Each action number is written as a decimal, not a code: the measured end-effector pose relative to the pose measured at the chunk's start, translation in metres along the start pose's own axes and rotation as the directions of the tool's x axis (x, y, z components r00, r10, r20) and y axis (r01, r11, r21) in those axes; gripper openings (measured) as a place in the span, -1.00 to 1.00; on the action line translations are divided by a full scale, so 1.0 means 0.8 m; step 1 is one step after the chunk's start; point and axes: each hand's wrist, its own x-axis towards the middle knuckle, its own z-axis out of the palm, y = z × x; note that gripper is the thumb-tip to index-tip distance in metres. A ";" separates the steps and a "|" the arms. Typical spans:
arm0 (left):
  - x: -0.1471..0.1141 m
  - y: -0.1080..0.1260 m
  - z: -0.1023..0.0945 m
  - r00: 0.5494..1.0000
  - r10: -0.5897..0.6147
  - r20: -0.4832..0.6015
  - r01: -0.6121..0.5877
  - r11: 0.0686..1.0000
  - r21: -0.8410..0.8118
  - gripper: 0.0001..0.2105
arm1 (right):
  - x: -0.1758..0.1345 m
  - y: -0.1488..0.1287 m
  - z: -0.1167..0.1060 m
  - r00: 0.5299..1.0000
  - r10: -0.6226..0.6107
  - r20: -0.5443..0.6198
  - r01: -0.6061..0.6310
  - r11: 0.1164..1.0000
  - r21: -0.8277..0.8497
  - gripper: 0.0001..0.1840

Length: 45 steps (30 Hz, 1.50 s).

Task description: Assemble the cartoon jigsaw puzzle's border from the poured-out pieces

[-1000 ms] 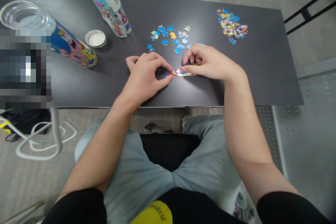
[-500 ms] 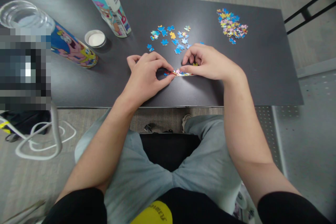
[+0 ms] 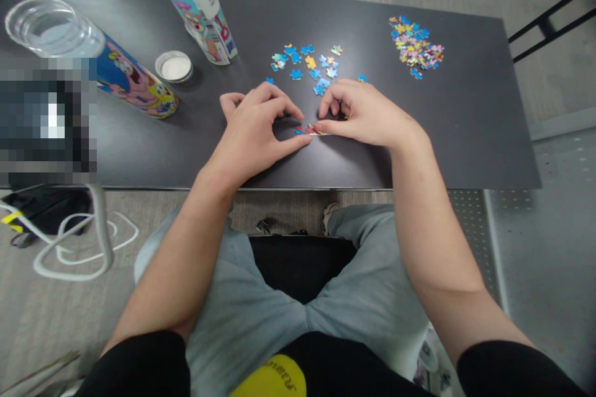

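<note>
A short strip of joined jigsaw puzzle pieces (image 3: 303, 131) lies near the table's front edge, mostly covered by my hands. My left hand (image 3: 256, 130) is around its left end, the thumb at the lower edge and the forefinger raised a little apart above it. My right hand (image 3: 363, 113) has its thumb on the strip and its other fingers curled in, hiding the right part. Just beyond my hands are several loose, mostly blue puzzle pieces (image 3: 296, 75).
A heap of puzzle pieces (image 3: 416, 43) lies at the right of the dark table (image 3: 484, 105). Two clear-topped tubes with cartoon wraps, one nearer (image 3: 135, 77) and one farther (image 3: 209, 18), stand at the left. A round white lid (image 3: 174, 67) lies between them.
My right hand has slid slightly left over the strip, covering more of it. The left forefinger has lifted away from the thumb. The whole view has shifted slightly.
</note>
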 end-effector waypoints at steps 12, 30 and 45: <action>0.003 -0.013 0.000 1.000 -0.011 0.020 0.011 1.000 -0.021 -0.80 | 0.001 0.000 -0.002 1.000 0.013 0.016 -0.014 1.000 0.011 -0.59; 0.008 -0.005 -0.002 0.999 0.005 0.050 -0.004 1.000 -0.020 -0.85 | 0.001 0.002 -0.001 1.000 0.007 0.020 -0.008 0.999 0.031 -0.59; 0.009 -0.001 0.008 1.000 -0.018 -0.015 0.018 1.000 -0.001 -0.87 | -0.006 -0.003 -0.009 0.998 0.064 -0.010 -0.062 0.989 0.132 -0.56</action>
